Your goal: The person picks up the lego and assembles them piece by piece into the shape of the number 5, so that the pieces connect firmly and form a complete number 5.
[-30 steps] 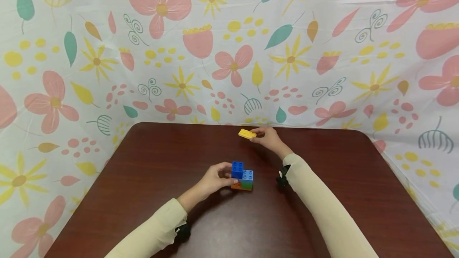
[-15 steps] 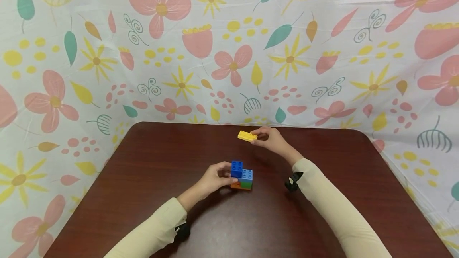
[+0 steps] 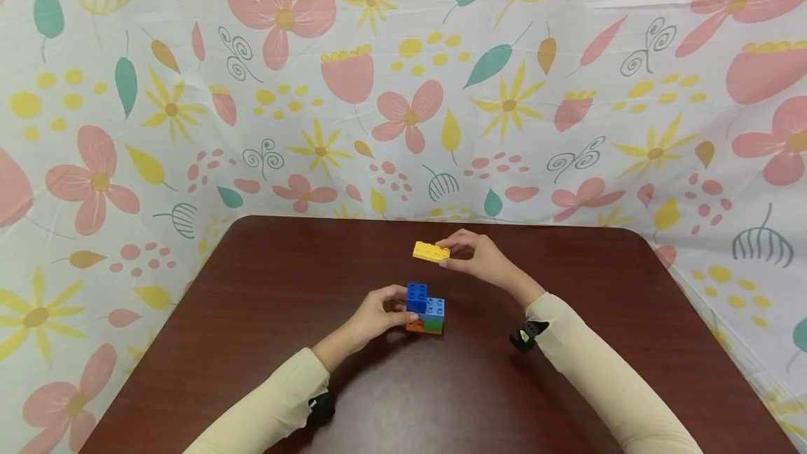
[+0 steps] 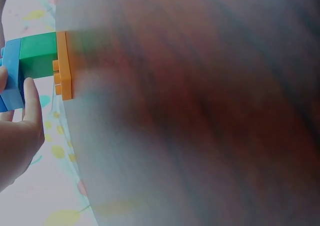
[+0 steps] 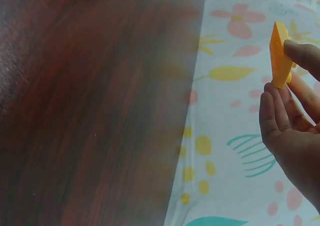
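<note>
My left hand (image 3: 373,315) grips a small stack of toy building bricks from its left side. A flat orange brick (image 4: 63,65) forms the bottom, carrying a green brick (image 4: 39,53). Above the green one lies a light blue brick (image 3: 435,308), overhanging to the left, and a dark blue brick (image 3: 417,297) tops the left end. Behind the stack, raised over the table, my right hand (image 3: 484,261) pinches a thin yellow brick (image 3: 431,252) by its right end. In the right wrist view the thumb lies on the studded side of that yellow brick (image 5: 280,55).
A dark brown wooden table (image 3: 302,265) lies under both hands. Its far edge meets a white cloth (image 3: 403,174) printed with flowers and leaves. A black strap (image 3: 528,335) with a small device sits on the right wrist, and a similar device (image 3: 321,408) on the left.
My right hand has brought the yellow brick from the far edge toward me and slightly left, closer to the stack. The left hand and the stack have stayed still.
</note>
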Available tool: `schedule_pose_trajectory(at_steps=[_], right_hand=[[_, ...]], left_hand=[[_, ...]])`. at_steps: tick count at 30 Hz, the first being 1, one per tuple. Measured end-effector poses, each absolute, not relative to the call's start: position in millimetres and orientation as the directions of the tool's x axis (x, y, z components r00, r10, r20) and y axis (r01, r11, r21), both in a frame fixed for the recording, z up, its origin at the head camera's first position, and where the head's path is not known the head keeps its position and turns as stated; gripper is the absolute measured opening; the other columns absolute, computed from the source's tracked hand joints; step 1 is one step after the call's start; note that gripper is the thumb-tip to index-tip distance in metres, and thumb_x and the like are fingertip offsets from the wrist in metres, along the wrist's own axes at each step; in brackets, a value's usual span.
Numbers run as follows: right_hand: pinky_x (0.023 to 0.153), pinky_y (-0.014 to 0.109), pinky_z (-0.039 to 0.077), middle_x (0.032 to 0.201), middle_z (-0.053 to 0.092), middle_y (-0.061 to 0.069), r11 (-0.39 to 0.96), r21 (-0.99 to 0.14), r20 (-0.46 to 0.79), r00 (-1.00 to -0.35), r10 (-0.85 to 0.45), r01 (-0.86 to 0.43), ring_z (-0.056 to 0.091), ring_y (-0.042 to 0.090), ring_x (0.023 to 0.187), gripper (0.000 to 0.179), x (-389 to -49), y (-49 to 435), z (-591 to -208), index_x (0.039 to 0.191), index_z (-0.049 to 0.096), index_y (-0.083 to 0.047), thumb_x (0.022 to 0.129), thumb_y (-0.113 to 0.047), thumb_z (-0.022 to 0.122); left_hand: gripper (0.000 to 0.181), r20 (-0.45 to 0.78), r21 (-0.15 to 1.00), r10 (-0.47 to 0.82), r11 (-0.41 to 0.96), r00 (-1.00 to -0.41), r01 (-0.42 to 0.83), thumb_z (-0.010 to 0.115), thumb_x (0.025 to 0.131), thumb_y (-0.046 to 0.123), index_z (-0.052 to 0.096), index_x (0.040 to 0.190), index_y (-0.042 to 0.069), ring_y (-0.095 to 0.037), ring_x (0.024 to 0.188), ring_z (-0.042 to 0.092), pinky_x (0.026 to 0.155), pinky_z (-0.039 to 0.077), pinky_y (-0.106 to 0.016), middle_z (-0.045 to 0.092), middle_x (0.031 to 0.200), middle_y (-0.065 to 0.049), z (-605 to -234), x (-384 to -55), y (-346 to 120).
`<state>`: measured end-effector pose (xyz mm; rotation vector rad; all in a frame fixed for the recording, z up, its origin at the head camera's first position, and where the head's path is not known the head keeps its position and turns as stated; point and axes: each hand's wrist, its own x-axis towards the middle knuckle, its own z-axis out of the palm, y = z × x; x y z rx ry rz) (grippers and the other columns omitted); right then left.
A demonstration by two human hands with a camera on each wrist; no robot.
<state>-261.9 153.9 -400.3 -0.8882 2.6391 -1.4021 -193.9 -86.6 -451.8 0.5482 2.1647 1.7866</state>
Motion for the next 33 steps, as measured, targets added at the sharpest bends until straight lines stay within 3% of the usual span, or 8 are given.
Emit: schedule_pose_trajectory(at_steps=[6,8,14,23,33], right_hand=[[0.079,0.037,0.047,0.1,0.056,-0.005,0.445,-0.719,0.27,-0.805,-0.528,-0.533,0.054,0.02,0.089,0.035,-262,157,-415,0.109,0.062,-0.02,0.077,-0.03,0.068],[0.078,0.035,0.047,0.1,0.057,-0.003,0.429,-0.718,0.278,-0.791,-0.545,-0.548,0.054,0.021,0.088,0.034,-257,156,-412,0.109,0.062,-0.018,0.077,-0.027,0.069],[0.076,0.045,0.046,0.1,0.057,0.006,0.383,-0.746,0.268,-0.772,-0.577,-0.545,0.053,0.025,0.087,0.033,-231,149,-390,0.108,0.062,-0.008,0.077,-0.016,0.069],[0.073,0.037,0.049,0.1,0.056,0.008,0.348,-0.77,0.239,-0.748,-0.619,-0.534,0.054,0.025,0.085,0.032,-218,149,-388,0.108,0.061,-0.007,0.077,-0.013,0.068],[0.068,0.032,0.049,0.094,0.059,0.006,0.386,-0.771,0.183,-0.757,-0.627,-0.506,0.055,0.021,0.073,0.029,-210,144,-385,0.105,0.057,-0.007,0.078,-0.013,0.067]], left_hand=[[0.036,0.016,0.978,0.44,0.178,-0.898,0.105,0.066,0.079,0.009,0.056,0.112,0.003,-0.03,0.094,0.054,0.072,0.049,-0.029,0.06,0.101,-0.012,-451,-193,-87],[0.035,0.021,0.977,0.434,0.18,-0.9,0.11,0.066,0.079,0.009,0.056,0.112,0.002,-0.03,0.093,0.054,0.072,0.049,-0.029,0.06,0.1,-0.012,-451,-193,-86],[0.034,0.036,0.979,0.438,0.165,-0.898,0.119,0.067,0.078,0.009,0.057,0.111,0.003,-0.031,0.093,0.054,0.072,0.049,-0.029,0.06,0.102,-0.012,-456,-196,-87],[0.036,0.051,0.978,0.424,0.164,-0.904,0.131,0.071,0.075,0.018,0.059,0.108,0.01,-0.019,0.086,0.057,0.069,0.05,-0.028,0.061,0.1,-0.005,-479,-210,-87],[0.036,0.038,0.979,0.427,0.165,-0.903,0.119,0.071,0.075,0.019,0.059,0.108,0.011,-0.018,0.086,0.058,0.069,0.05,-0.029,0.061,0.1,-0.004,-479,-210,-87]])
